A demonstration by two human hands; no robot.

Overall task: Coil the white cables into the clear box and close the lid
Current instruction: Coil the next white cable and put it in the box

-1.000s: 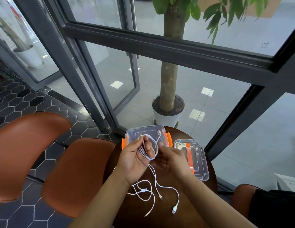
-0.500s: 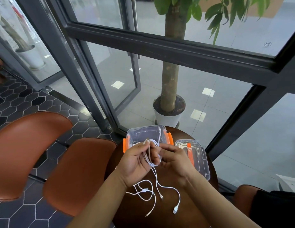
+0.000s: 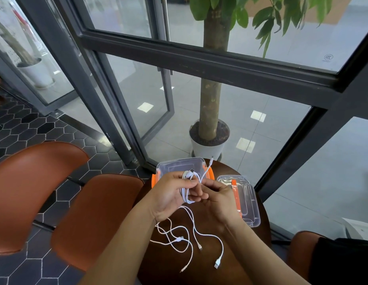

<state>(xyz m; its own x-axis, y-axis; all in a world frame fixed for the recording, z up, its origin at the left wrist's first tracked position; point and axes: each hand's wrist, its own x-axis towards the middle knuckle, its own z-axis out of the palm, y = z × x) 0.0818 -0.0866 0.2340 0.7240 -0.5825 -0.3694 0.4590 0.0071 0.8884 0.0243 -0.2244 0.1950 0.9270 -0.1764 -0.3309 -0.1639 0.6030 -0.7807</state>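
Note:
My left hand (image 3: 168, 194) grips a coiled bundle of white cable (image 3: 186, 188) just in front of the clear box (image 3: 175, 167), which stands open with orange latches. My right hand (image 3: 218, 196) pinches a strand of the same cable beside the coil; its free end (image 3: 208, 165) sticks up over the box's right rim. More white cable (image 3: 191, 237) lies loose on the round brown table (image 3: 236, 270) below my hands, ending in a USB plug (image 3: 217, 264). The clear lid (image 3: 242, 200) with an orange handle lies to the right of the box.
Two brown leather chairs (image 3: 92, 214) stand left of the table. A potted tree (image 3: 210, 140) stands behind glass beyond the box. Dark window frames surround the table's far side. A dark bag (image 3: 343, 262) sits on a seat at lower right.
The coil in my left hand has tightened. My right hand has brought the cable's end round the coil, so its tip now points up over the box's right rim.

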